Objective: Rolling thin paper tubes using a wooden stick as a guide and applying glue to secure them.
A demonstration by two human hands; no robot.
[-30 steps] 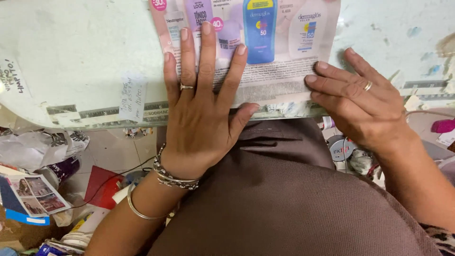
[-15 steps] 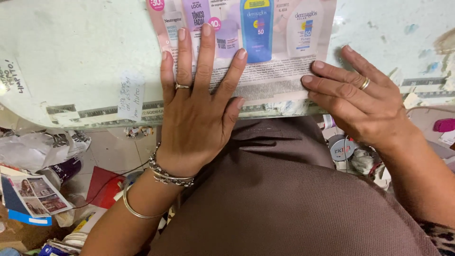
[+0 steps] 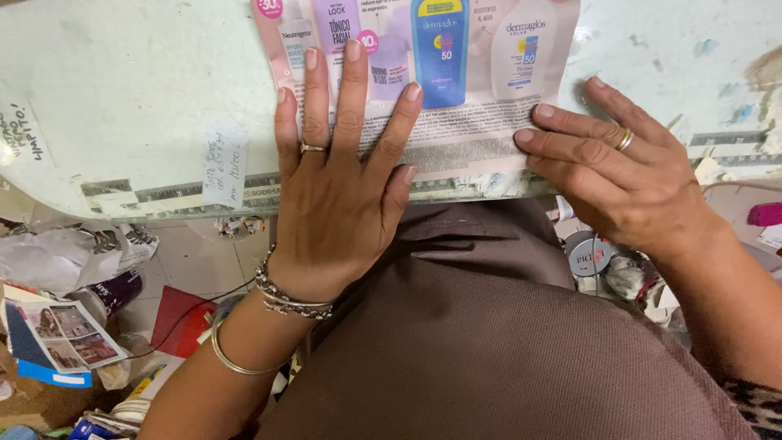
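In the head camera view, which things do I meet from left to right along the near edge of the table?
Small paper note → left hand → printed leaflet → right hand.

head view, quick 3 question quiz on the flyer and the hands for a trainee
1. True or false: both hands lie flat on the flyer.
2. Which hand wears bracelets at the wrist: A left hand, B right hand?
3. What surface does the flyer lie on?

Key: 1 true. 2 A. 3 The pale green table, at its near edge.
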